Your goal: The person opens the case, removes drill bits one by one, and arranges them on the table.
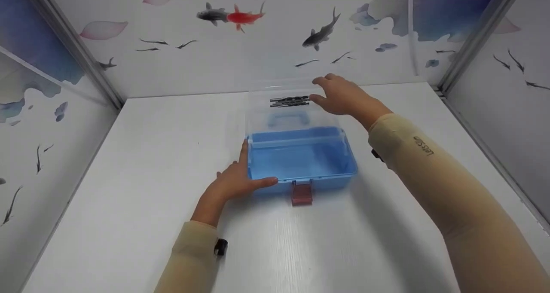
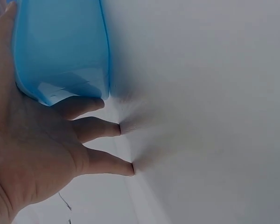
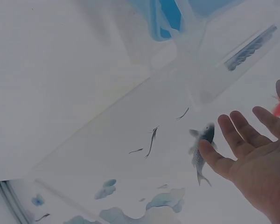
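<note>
A blue plastic toolbox [image 1: 300,183] stands with its clear lid [image 1: 258,108] swung back. Its red latch [image 1: 302,194] hangs at the front. Several dark drill bits [image 1: 290,101] show at the lid, seen through clear plastic in the right wrist view. At the box's left front corner, my left hand [image 1: 234,181] has its thumb on the front rim and its index finger along the side; the other fingertips [image 2: 126,168] reach the table, spread and fairly straight. Beside the lid's upper right edge is my right hand [image 1: 339,96], fingers loosely bent, nothing between them.
The white table [image 1: 163,164] is bounded at the back by a panel [image 1: 275,61] printed with fish, and similar panels rise at both sides. A blue handle [image 1: 288,119] shows through the lid.
</note>
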A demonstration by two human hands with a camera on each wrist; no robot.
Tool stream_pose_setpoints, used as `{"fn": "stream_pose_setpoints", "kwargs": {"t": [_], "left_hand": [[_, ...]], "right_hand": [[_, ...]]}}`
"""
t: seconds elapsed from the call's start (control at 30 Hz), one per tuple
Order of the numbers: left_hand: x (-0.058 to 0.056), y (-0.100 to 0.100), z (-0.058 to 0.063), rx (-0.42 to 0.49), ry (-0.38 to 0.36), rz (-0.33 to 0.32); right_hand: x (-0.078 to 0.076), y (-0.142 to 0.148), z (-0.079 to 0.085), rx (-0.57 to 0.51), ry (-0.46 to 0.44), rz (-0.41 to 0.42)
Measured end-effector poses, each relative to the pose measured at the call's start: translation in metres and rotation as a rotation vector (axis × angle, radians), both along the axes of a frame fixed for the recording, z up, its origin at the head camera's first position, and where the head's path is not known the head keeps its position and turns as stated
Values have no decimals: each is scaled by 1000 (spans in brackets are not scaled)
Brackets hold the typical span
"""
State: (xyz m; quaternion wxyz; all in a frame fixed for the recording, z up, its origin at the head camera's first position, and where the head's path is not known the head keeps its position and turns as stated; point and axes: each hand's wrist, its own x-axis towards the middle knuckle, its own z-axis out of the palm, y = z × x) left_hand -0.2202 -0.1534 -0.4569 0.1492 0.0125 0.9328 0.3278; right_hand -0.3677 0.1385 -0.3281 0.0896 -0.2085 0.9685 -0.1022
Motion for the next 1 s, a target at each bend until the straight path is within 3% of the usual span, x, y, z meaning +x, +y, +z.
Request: {"fn": "stream_pose_setpoints", "kwargs": {"t": [0.53, 1.0], "left_hand": [[1, -2, 6, 23, -33, -24], [0, -4, 5, -8, -73, -33]], "right_hand": [[-20, -19, -3, 22, -5, 6], [-25, -26, -7, 70, 34, 53]]}}
